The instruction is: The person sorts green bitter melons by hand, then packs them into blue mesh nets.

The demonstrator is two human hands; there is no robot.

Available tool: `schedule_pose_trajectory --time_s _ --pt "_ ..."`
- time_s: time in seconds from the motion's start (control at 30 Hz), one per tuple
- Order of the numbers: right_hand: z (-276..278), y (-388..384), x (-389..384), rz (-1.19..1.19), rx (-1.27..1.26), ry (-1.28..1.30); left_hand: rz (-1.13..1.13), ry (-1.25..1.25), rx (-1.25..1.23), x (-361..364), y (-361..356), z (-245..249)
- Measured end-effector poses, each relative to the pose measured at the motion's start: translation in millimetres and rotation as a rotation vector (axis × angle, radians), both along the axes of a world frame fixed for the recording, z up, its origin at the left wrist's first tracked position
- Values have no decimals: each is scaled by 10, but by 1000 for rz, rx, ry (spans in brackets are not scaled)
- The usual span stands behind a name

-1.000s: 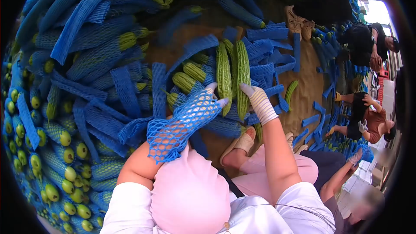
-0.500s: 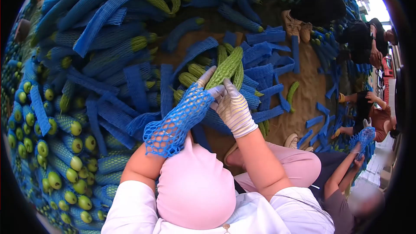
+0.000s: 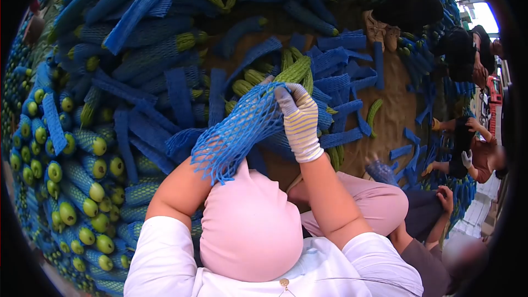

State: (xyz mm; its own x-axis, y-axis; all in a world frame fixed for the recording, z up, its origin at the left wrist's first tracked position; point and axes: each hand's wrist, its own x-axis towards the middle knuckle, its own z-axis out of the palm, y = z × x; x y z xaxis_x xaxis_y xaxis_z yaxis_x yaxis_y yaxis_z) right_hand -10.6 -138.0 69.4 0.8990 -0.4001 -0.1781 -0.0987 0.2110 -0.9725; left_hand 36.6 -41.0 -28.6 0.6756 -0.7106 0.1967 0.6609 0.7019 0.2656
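A blue mesh net [image 3: 234, 132] covers my left hand [image 3: 263, 105] and forearm, bunched up toward the fingertips. Just beyond the net, a green bitter gourd [image 3: 296, 70] sticks out from my left hand's grip; most of those fingers are hidden by the mesh. My right hand [image 3: 300, 121], in a white and yellow striped glove with grey fingertips, pinches the net's edge close to the gourd's near end. More gourds [image 3: 256, 76] lie right behind and beside the hands.
Netted gourds are heaped at the left [image 3: 91, 187] and upper left. Loose blue nets [image 3: 335, 85] lie on the brown ground sheet [image 3: 388, 107], with a single gourd [image 3: 374, 116]. A co-worker's netted hand [image 3: 380, 169] is at the right; other people sit farther off.
My right hand has gone from the gourd's near end to the net's edge. The net has slid forward over my left hand toward the gourd. The co-worker's netted hand has moved left.
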Motion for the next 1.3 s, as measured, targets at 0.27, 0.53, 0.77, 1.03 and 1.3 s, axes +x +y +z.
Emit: schedule_pose_trajectory --time_s 0.27,0.53,0.77,1.03,1.3 --pt "-715 -1098 769 -47 -352 169 -84 193 465 90 308 535" --pt "-815 -1288 772 -212 -429 198 -35 217 544 -71 493 976" --pt "195 -723 -74 -28 736 87 -249 -809 858 -53 738 1172" --pt "180 -379 -351 134 422 135 319 -370 936 67 30 1234" --pt "145 -449 -460 487 -264 375 478 85 950 286 705 441"
